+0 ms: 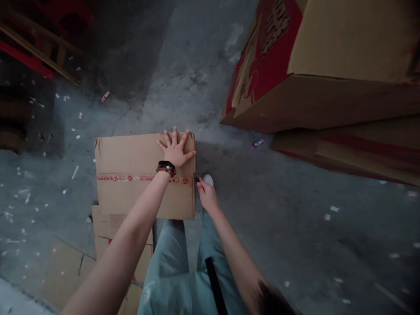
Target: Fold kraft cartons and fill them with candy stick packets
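Observation:
A closed cardboard box (127, 155) sits in front of my legs, with a strip of red-printed clear tape (144, 178) running across its top. My left hand (175, 152) lies flat on the box near its far right corner, fingers spread wide. At the box's right edge, my right hand (207, 196) is closed around a small black box cutter (196, 177). The cutter's tip is at the end of the tape; its blade is too small to make out.
Large red-and-brown cartons (315, 100) are stacked at the upper right. Flattened cardboard (70, 269) lies at the lower left. Small wrappers and paper scraps litter the concrete floor (278, 218). A red and wooden frame (36, 48) stands at the upper left.

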Action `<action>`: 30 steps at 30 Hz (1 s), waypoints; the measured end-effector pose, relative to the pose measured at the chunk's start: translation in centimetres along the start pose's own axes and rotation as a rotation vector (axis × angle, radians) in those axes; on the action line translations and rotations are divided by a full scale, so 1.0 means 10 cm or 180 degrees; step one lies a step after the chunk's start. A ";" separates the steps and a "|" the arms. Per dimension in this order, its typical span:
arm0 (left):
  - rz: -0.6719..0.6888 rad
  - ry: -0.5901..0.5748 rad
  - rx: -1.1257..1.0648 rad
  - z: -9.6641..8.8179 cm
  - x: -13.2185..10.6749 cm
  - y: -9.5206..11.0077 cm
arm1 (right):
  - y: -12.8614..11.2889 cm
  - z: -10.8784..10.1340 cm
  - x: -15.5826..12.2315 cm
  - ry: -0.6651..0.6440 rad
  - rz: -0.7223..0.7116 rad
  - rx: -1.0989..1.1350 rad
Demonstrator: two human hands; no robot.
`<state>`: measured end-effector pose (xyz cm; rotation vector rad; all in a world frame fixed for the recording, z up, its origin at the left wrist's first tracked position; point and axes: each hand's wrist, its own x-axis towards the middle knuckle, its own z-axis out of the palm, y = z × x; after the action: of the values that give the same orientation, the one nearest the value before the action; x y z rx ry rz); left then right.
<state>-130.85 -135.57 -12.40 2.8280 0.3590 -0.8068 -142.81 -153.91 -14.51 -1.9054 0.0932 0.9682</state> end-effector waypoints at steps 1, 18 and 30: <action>0.0012 0.0009 -0.0021 0.01 0.00 -0.01 | 0.00 -0.04 -0.06 -0.0158 0.0034 -0.0271; -0.4232 0.1330 -0.1437 0.17 -1.76 -1.43 | -0.16 -0.60 -0.05 -0.0999 -0.0229 -0.1668; -0.4160 0.1452 -0.2500 0.24 -1.80 -2.31 | -3.06 2.86 1.41 -0.2835 -0.3610 -0.4658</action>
<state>-153.30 -117.35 -7.14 1.7163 2.0981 -0.0140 -136.38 -110.61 -8.17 -1.8133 -2.4583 0.9309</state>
